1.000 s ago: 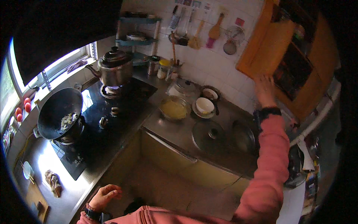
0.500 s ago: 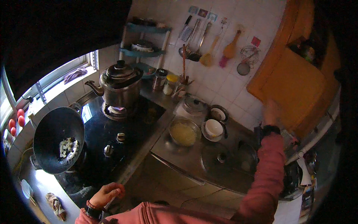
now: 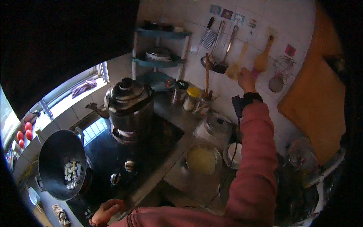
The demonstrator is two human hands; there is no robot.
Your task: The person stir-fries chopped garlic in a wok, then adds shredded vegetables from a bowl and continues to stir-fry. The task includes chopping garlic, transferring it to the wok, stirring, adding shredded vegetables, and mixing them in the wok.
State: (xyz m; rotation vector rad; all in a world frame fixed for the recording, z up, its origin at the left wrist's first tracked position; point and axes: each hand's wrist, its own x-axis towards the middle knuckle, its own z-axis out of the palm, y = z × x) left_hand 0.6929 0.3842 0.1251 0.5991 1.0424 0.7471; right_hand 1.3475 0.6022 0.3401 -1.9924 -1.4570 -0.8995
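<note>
My right hand [image 3: 245,79] is raised at the tiled wall, fingers curled in beside a hanging yellow spatula [image 3: 232,72]; what they grip, if anything, is hidden. A wooden paddle [image 3: 261,60] with a pink piece below it hangs just to its right. My left hand [image 3: 110,210] is low at the front of the black glass cooktop [image 3: 102,155], fingers loosely bent, with no object visible in it. A black wok [image 3: 56,166] with chopped pale food [image 3: 72,174] sits on the left burner, and a steel kettle [image 3: 128,106] on the rear burner.
A corner rack [image 3: 159,60] holds pots. Jars [image 3: 191,99] stand below it. A bowl of yellow liquid [image 3: 200,160], a lidded container [image 3: 213,128] and a white bowl [image 3: 232,151] sit on the steel counter. A wooden cupboard [image 3: 310,113] hangs at right. Red round items [image 3: 28,134] line the windowsill.
My right hand has left the wooden cupboard and moved up and leftward to the hanging utensils. The view has shifted, so the stove and counter sit lower in the picture.
</note>
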